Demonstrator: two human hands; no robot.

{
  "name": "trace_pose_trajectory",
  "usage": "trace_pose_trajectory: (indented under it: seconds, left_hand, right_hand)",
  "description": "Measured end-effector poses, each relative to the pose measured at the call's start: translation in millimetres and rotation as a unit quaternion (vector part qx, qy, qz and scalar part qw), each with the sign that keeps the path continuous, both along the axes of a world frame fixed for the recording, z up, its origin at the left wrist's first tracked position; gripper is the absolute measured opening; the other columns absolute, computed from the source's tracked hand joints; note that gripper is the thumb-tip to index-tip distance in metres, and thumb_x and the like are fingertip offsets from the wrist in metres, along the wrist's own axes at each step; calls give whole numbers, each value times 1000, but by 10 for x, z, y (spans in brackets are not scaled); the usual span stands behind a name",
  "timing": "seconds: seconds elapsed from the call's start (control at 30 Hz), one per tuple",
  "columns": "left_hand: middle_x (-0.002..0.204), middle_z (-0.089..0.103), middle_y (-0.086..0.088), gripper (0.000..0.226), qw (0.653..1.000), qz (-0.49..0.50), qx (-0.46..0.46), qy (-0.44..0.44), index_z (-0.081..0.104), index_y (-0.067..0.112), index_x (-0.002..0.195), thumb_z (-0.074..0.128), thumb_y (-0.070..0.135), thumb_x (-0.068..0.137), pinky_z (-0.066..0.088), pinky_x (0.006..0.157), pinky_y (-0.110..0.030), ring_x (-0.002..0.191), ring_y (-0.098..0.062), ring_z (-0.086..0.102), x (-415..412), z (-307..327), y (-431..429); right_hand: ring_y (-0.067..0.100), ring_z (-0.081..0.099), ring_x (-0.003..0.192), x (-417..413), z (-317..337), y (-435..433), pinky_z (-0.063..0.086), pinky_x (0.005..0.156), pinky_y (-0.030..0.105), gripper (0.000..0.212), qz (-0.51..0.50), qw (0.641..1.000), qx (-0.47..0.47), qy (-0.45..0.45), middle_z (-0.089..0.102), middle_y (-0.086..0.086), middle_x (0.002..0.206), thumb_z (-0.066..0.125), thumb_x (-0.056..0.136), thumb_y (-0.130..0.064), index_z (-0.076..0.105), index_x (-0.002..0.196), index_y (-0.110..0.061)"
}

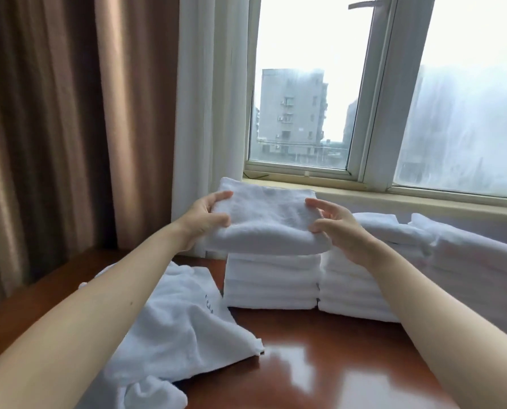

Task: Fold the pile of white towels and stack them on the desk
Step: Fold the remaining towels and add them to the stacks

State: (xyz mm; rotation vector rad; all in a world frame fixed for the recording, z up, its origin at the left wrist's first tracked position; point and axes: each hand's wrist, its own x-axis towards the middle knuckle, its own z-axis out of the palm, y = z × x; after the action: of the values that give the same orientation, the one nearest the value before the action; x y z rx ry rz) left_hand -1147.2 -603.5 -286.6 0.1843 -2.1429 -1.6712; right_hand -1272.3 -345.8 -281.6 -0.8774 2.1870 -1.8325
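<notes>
A folded white towel [265,218] is held just above a stack of folded white towels [271,283] at the back of the desk. My left hand [205,218] grips its left edge, thumb in front and fingers on top. My right hand [335,225] pinches its right edge. A second stack of folded towels [355,293] stands right beside the first. Unfolded white towels [175,323] lie crumpled on the desk at the left, partly under my left forearm.
The glossy brown desk [320,364] reaches toward me. More white towels [479,261] are heaped at the right under the window sill [394,193]. Brown and white curtains [98,113] hang at the left behind the desk.
</notes>
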Motion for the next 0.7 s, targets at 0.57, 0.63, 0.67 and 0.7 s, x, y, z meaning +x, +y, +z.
trace_pose_trajectory:
  seconds: [0.57,0.63,0.67,0.7]
  left_hand:
    - [128,56,-6,72,998,35,-19,-44,53,22,140,66,15,70,43,64,-13,101,-11,56,-1386,-364,-354]
    - [128,54,0,73,997,30,-26,-62,53,26,139,63,23,67,42,60,-17,103,-10,54,-1417,-457,-363]
    - [128,52,2,71,997,29,-30,-67,53,28,139,62,24,68,41,59,-20,106,-12,53,-1438,-502,-382]
    - [129,51,3,68,996,28,-35,-74,53,28,139,62,25,72,40,60,-21,108,-14,51,-1464,-542,-408]
  right_hand:
    - [41,62,101,-1008,196,-724,53,80,35,33,-150,916,354,112,69,17,105,47,80,4,68,106,2]
    - [36,57,85,-1005,178,-771,48,70,30,22,-140,890,416,126,61,10,84,50,79,2,64,89,-10]
    - [33,59,86,-1017,168,-803,49,71,29,22,-136,874,447,136,61,9,86,51,79,1,64,91,-12]
    - [31,61,86,-1025,152,-833,49,70,28,20,-133,856,477,147,62,8,88,52,80,-1,64,94,-10]
